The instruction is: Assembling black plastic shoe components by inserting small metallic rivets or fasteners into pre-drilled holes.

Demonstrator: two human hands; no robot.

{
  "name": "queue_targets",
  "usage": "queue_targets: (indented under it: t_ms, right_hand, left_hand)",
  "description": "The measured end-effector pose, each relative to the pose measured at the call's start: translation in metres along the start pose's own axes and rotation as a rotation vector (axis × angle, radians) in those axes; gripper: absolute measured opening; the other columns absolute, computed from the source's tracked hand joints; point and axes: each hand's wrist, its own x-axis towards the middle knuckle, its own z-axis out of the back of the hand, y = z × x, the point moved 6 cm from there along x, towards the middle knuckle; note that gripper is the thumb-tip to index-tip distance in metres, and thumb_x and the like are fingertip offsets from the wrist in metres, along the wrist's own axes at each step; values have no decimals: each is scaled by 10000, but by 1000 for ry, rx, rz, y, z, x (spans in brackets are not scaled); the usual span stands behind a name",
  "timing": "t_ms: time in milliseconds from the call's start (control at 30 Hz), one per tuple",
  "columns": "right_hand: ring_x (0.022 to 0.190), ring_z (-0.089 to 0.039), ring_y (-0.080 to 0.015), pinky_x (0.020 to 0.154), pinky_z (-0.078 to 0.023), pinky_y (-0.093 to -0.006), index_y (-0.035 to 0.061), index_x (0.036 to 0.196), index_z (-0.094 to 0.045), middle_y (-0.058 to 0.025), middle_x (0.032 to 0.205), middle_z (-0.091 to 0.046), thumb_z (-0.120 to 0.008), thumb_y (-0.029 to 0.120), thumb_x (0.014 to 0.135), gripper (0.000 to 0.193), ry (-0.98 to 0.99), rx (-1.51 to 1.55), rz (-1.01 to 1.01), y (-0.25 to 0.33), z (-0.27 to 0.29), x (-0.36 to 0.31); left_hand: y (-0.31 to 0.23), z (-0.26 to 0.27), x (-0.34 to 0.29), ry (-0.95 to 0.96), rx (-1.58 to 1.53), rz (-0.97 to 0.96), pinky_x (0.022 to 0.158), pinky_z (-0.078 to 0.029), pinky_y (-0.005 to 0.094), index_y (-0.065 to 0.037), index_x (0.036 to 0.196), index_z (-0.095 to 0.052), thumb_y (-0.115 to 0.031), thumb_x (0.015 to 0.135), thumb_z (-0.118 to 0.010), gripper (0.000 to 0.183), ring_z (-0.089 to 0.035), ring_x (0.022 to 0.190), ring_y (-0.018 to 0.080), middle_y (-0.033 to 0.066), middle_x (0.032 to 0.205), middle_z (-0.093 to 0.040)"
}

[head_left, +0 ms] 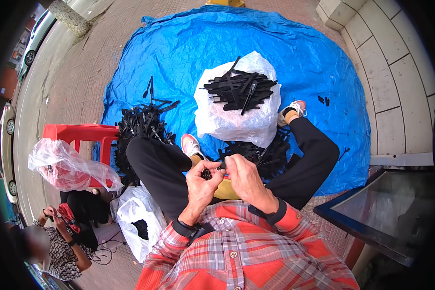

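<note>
My left hand [200, 189] and my right hand [248, 180] meet in front of my lap. Both are closed, fingertips almost together, on a small black piece [222, 166] that looks like the end of a strap. Small shiny dark bits [206, 173] show in the curl of my left fingers; their kind is too small to tell. Beyond my hands, a heap of flat black straps [241, 89] lies on a support covered with white plastic [215, 121]. More black straps [270, 157] are piled on the ground between my legs, just past my hands.
A blue tarp [319, 72] covers the ground. Left of my leg lies a big pile of black straps [142, 125], beside a red plastic stool [82, 131] with clear plastic on it. A white bag [140, 217] stands nearby. Another person [65, 241] sits lower left. A blue-framed panel [372, 212] is at right.
</note>
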Motion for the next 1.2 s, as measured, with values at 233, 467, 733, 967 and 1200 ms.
queue_targets:
  t_ms: [233,467,733,967,1200]
  right_hand:
    - [473,-508,-172,445,-408,-305,-26,793,-519,-97,593,-517,-560,154,867,199,-64,139,0,-13,-2,2]
    - [476,-471,-45,410,-372,-186,12,814,-539,-7,613,-521,-524,186,901,195,67,732,-267,-17,-6,-5]
    - [492,-506,-71,437,-403,-208,9,840,-538,-29,631,-546,-526,135,898,140,87,605,-196,-6,-1,-5]
    - [486,-501,-46,419,-397,-182,8,810,-544,-16,621,-544,-542,176,893,187,90,643,-198,-9,-1,-8]
    - [484,-522,-81,432,-419,-212,1,830,-548,-35,626,-549,-539,131,888,142,95,641,-222,-9,-1,-8]
  left_hand:
    - [-16,-3,-7,9,227,-256,508,-356,167,23,825,-596,11,751,-645,90,-448,586,12,-31,669,-540]
    - [-2,-4,-12,1,-232,95,401,-249,176,25,912,-594,9,807,-582,106,-373,461,19,-25,631,-494]
    - [-5,-9,-11,-25,-382,176,403,-236,177,42,919,-582,3,824,-533,113,-348,444,25,-19,643,-483]
    - [1,-7,-12,-23,-345,211,397,-229,174,31,897,-595,20,809,-567,94,-347,432,19,-23,596,-492]
    - [-5,-7,-14,-24,-237,203,389,-240,170,18,887,-604,3,811,-587,80,-362,441,5,-28,628,-512]
